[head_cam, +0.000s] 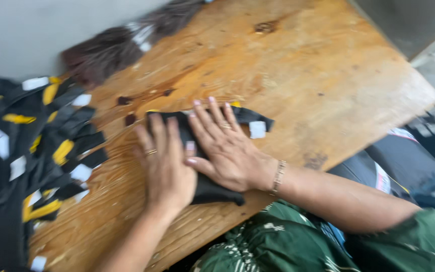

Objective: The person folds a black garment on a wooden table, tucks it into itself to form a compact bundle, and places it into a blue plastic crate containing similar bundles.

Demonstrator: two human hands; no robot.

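Worn wooden worktop [298, 75], near edge: folded black cloth piece [212, 189] lies directly under both hands, long axis running toward the far right corner, left hand [164, 168] and right hand [227, 148] flat, fingers spread, pressing without gripping, right overlapping.

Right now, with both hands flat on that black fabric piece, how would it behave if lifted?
The black fabric piece would probably droop, since it lies flat under the left hand and right hand. Likely light; its white tag would dangle.
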